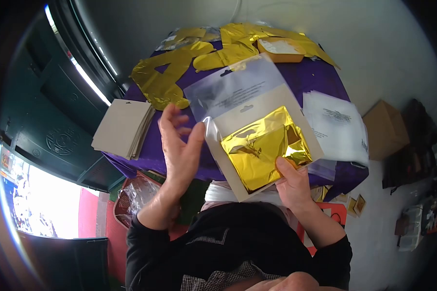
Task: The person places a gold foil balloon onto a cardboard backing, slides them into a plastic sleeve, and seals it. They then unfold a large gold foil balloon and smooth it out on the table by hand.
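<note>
A clear plastic bag [238, 92] with printed text and a hang hole is held up over the table. Inside its lower part are a beige card [272, 99] and a folded gold foil piece [262, 150]. My right hand [294, 184] grips the bag's lower right corner, thumb on the front over the foil. My left hand [182, 145] is beside the bag's left edge, fingers apart and raised, with the thumb tip at the plastic. Whether that thumb touches the bag is hard to tell.
On the purple-covered table [204, 80] are stacked cards [123, 127] at left, gold foil letters [172, 68] behind, an orange container [281, 50] and a pile of printed bags [337, 126] at right. A brown box [386, 129] stands beyond the right edge.
</note>
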Action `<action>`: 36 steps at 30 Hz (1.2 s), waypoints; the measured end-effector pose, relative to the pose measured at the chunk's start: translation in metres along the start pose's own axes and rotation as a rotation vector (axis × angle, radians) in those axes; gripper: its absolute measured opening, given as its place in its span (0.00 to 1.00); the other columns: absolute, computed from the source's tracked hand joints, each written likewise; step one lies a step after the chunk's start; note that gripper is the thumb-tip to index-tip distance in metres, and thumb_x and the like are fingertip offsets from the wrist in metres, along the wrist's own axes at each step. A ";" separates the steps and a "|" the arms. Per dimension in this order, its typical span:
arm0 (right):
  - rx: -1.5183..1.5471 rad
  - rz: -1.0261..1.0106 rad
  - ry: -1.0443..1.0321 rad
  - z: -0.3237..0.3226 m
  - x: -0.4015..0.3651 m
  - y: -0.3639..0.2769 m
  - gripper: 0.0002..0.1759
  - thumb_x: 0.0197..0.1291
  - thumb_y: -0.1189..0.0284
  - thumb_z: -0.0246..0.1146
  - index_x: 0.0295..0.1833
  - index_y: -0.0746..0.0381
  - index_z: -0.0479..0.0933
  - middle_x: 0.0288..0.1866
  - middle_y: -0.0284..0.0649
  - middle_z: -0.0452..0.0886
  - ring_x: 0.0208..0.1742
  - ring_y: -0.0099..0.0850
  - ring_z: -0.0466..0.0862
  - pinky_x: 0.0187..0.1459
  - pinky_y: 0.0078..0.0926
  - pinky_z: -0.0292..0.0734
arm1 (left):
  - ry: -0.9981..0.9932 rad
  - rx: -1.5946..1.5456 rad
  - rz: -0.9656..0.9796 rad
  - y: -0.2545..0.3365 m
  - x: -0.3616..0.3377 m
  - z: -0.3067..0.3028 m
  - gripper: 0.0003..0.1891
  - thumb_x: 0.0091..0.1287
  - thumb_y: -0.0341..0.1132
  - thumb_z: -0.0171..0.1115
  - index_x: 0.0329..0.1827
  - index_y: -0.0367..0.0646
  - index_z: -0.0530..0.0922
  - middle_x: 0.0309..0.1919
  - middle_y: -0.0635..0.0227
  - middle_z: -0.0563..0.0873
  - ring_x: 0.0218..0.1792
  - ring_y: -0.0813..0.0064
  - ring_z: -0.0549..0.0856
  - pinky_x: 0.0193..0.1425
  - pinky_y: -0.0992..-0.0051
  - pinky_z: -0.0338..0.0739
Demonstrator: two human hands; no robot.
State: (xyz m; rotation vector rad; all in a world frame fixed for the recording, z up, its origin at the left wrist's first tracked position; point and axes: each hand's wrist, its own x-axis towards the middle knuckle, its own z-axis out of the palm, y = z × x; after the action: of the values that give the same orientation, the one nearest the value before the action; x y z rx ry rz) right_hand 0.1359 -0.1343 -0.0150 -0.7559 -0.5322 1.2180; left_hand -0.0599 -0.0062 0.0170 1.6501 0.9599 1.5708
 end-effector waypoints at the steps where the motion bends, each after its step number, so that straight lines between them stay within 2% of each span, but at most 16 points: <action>1: 0.052 -0.050 -0.006 0.008 0.003 -0.001 0.16 0.69 0.77 0.58 0.61 0.62 0.72 0.54 0.36 0.81 0.50 0.24 0.82 0.51 0.25 0.79 | -0.022 -0.257 -0.194 -0.002 -0.003 -0.005 0.29 0.68 0.36 0.65 0.66 0.31 0.64 0.53 0.61 0.76 0.50 0.70 0.79 0.54 0.72 0.76; 2: 0.065 -0.055 -0.098 0.002 0.008 0.002 0.20 0.69 0.79 0.57 0.65 0.62 0.68 0.61 0.39 0.78 0.61 0.30 0.80 0.63 0.34 0.76 | -0.141 -0.535 -0.404 -0.004 -0.004 -0.009 0.26 0.69 0.38 0.64 0.64 0.32 0.67 0.52 0.62 0.79 0.50 0.70 0.81 0.56 0.71 0.76; 3: 0.067 -0.051 -0.106 0.004 0.010 0.004 0.20 0.69 0.79 0.57 0.65 0.62 0.68 0.61 0.39 0.78 0.61 0.30 0.80 0.63 0.34 0.76 | -0.260 -0.815 -0.615 -0.008 -0.005 -0.014 0.24 0.70 0.40 0.64 0.62 0.34 0.70 0.51 0.62 0.82 0.50 0.69 0.82 0.57 0.71 0.76; 5: 0.052 -0.039 -0.089 0.009 0.015 0.009 0.19 0.69 0.77 0.58 0.64 0.61 0.70 0.57 0.36 0.79 0.56 0.27 0.81 0.56 0.28 0.79 | -0.224 -0.963 -0.782 -0.010 -0.012 -0.006 0.21 0.69 0.42 0.65 0.58 0.36 0.76 0.49 0.61 0.85 0.51 0.68 0.84 0.59 0.68 0.77; 6: 0.053 -0.035 -0.093 0.006 0.018 0.015 0.19 0.69 0.77 0.58 0.64 0.61 0.70 0.57 0.36 0.79 0.56 0.27 0.81 0.56 0.28 0.79 | -0.229 -1.009 -0.807 -0.014 -0.014 -0.005 0.18 0.69 0.36 0.65 0.55 0.33 0.78 0.50 0.58 0.85 0.50 0.68 0.85 0.58 0.67 0.79; 8: -0.040 0.027 -0.077 -0.006 0.024 0.027 0.21 0.69 0.77 0.57 0.67 0.62 0.68 0.63 0.39 0.77 0.64 0.32 0.78 0.66 0.35 0.73 | -0.203 -0.971 -0.754 -0.010 -0.018 0.004 0.17 0.68 0.33 0.64 0.55 0.32 0.77 0.50 0.58 0.85 0.49 0.68 0.85 0.57 0.68 0.80; 9: -0.038 0.020 -0.072 -0.005 0.024 0.027 0.21 0.69 0.77 0.57 0.67 0.62 0.68 0.63 0.39 0.77 0.64 0.32 0.78 0.66 0.35 0.73 | -0.182 -0.935 -0.702 -0.009 -0.019 0.007 0.16 0.67 0.29 0.64 0.55 0.31 0.77 0.50 0.58 0.85 0.48 0.68 0.86 0.56 0.68 0.81; 10: -0.062 0.032 -0.091 -0.002 0.026 0.026 0.20 0.69 0.75 0.58 0.66 0.62 0.69 0.62 0.39 0.78 0.62 0.32 0.79 0.60 0.33 0.76 | -0.162 -0.952 -0.705 -0.015 -0.019 0.004 0.15 0.66 0.24 0.63 0.54 0.29 0.76 0.50 0.57 0.85 0.47 0.67 0.86 0.56 0.67 0.82; 11: -0.086 0.044 -0.111 0.000 0.027 0.024 0.19 0.69 0.73 0.59 0.64 0.62 0.70 0.61 0.39 0.79 0.60 0.31 0.81 0.55 0.30 0.80 | -0.171 -0.954 -0.706 -0.015 -0.018 0.003 0.15 0.66 0.24 0.63 0.54 0.29 0.76 0.50 0.57 0.85 0.47 0.67 0.86 0.56 0.67 0.82; 12: -0.149 0.106 -0.155 0.002 0.025 0.016 0.16 0.70 0.68 0.60 0.58 0.65 0.74 0.54 0.43 0.83 0.48 0.33 0.86 0.40 0.26 0.82 | -0.154 -0.949 -0.685 -0.015 -0.017 0.003 0.14 0.66 0.24 0.62 0.54 0.29 0.77 0.50 0.56 0.85 0.47 0.67 0.86 0.56 0.67 0.82; 13: -0.149 0.102 -0.154 0.002 0.024 0.011 0.16 0.70 0.68 0.60 0.58 0.65 0.74 0.54 0.43 0.83 0.48 0.33 0.86 0.40 0.26 0.82 | -0.135 -0.944 -0.664 -0.015 -0.016 0.002 0.14 0.67 0.23 0.62 0.55 0.29 0.77 0.49 0.56 0.85 0.47 0.66 0.86 0.56 0.67 0.82; 15: -0.218 0.210 -0.224 0.001 0.023 0.005 0.16 0.70 0.64 0.60 0.51 0.69 0.77 0.44 0.47 0.86 0.35 0.34 0.88 0.27 0.22 0.78 | -0.120 -0.947 -0.632 -0.019 -0.015 -0.003 0.14 0.67 0.23 0.61 0.55 0.29 0.77 0.49 0.55 0.85 0.47 0.66 0.86 0.56 0.67 0.82; 18: -0.300 0.245 -0.152 -0.001 0.021 0.004 0.17 0.71 0.64 0.59 0.44 0.70 0.78 0.37 0.51 0.86 0.27 0.34 0.86 0.24 0.21 0.76 | -0.083 -0.932 -0.558 -0.017 -0.013 -0.007 0.14 0.67 0.23 0.61 0.54 0.29 0.77 0.49 0.56 0.85 0.47 0.67 0.86 0.57 0.68 0.81; 21: -0.315 0.271 -0.126 0.003 0.022 0.003 0.15 0.71 0.65 0.58 0.39 0.68 0.78 0.32 0.49 0.86 0.23 0.32 0.85 0.19 0.20 0.73 | -0.081 -0.914 -0.522 -0.015 -0.014 -0.007 0.14 0.67 0.23 0.61 0.54 0.30 0.78 0.48 0.56 0.86 0.47 0.68 0.86 0.56 0.69 0.81; 27: -0.250 0.192 -0.108 0.003 0.025 0.009 0.16 0.71 0.66 0.59 0.32 0.65 0.78 0.27 0.48 0.85 0.18 0.26 0.81 0.17 0.19 0.72 | -0.137 -0.908 -0.550 -0.010 -0.018 -0.009 0.14 0.68 0.26 0.62 0.54 0.30 0.78 0.49 0.57 0.86 0.47 0.69 0.86 0.56 0.69 0.81; 36: -0.209 0.182 -0.046 0.013 0.033 0.010 0.15 0.71 0.67 0.59 0.32 0.65 0.76 0.30 0.47 0.85 0.19 0.24 0.80 0.19 0.18 0.71 | -0.246 -0.905 -0.648 -0.010 -0.031 0.002 0.17 0.71 0.32 0.62 0.57 0.29 0.76 0.52 0.55 0.84 0.50 0.68 0.85 0.57 0.66 0.81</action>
State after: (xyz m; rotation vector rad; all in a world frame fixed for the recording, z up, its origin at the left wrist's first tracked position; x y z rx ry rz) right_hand 0.1289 -0.0983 -0.0156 -0.9722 -0.6464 1.3645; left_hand -0.0594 -0.0278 -0.0081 0.7528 0.4484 1.0580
